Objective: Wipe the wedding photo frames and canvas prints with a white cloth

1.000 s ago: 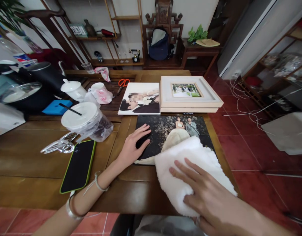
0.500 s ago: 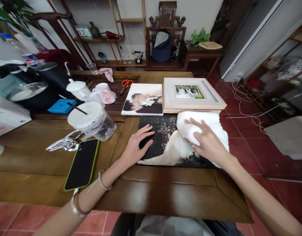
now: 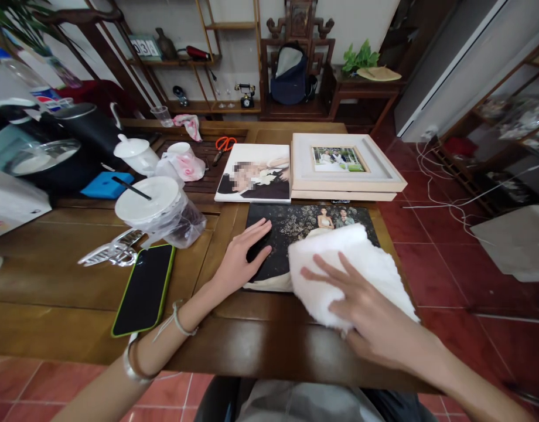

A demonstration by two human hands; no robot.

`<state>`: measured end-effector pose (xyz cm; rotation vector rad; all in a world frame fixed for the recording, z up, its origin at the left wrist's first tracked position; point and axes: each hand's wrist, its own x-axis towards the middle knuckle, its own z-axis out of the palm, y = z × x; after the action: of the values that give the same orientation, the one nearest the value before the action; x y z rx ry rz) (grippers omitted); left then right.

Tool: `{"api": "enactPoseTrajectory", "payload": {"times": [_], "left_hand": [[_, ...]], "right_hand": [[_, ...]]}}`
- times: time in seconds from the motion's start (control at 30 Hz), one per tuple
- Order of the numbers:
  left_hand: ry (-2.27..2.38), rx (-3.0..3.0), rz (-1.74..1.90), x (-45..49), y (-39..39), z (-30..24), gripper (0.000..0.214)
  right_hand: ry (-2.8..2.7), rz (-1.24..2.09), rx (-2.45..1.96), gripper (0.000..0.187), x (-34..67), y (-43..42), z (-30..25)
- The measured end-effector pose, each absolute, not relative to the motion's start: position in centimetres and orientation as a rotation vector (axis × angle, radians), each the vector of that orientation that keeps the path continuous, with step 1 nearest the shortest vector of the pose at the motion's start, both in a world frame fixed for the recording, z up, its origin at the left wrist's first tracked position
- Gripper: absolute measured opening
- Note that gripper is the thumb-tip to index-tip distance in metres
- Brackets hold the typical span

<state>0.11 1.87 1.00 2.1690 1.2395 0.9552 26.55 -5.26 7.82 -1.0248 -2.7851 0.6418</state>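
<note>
A dark photo panel [image 3: 280, 258] lies flat on the wooden table, printed with a couple and a long pale dress. My left hand [image 3: 243, 255] rests on its left edge, fingers stretched out and holding nothing. Over the panel's lower right part is a fluffy white towel [image 3: 313, 293], which also hangs past the near edge. My right hand [image 3: 357, 299] presses on the towel with fingers partly spread and keeps hold of it. Some of the picture is covered by the cloth. Behind the panel are a white-edged photo print [image 3: 256, 176] and a pale picture frame [image 3: 384, 179].
Left of my left hand are a phone [image 3: 144, 293] in a green case, a silver clip-like item [image 3: 109, 252] and a lidded cup [image 3: 149, 202] with a straw. Orange-handled scissors [image 3: 225, 145] lie farther back. The table [image 3: 252, 340] ends at right above a red tiled floor.
My right hand has drawn the towel toward me and a little left, uncovering the couple at the panel's upper right. The left hand stays in place.
</note>
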Motion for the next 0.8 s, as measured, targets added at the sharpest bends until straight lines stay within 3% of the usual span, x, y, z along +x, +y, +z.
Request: {"api": "enactPoseTrajectory", "payload": {"times": [0.23, 0.4, 0.53, 0.8], "left_hand": [[1.252, 2.160, 0.938, 0.3, 1.8, 1.0, 0.035], [1.229, 2.169, 0.963, 0.3, 1.9, 1.1, 0.034], [1.215, 2.165, 0.967, 0.2, 1.9, 1.2, 0.033], [1.214, 2.172, 0.962, 0.2, 1.9, 1.1, 0.033]], "right_hand": [[-2.774, 0.759, -0.845, 0.028, 26.7, -8.1, 8.9], [-2.566, 0.618, -1.078, 0.011, 28.0, -4.3, 7.9], [-2.532, 0.569, -1.306, 0.023, 28.9, -0.2, 7.0], [-2.696, 0.225, -1.055, 0.007, 26.8, 5.2, 6.4]]}}
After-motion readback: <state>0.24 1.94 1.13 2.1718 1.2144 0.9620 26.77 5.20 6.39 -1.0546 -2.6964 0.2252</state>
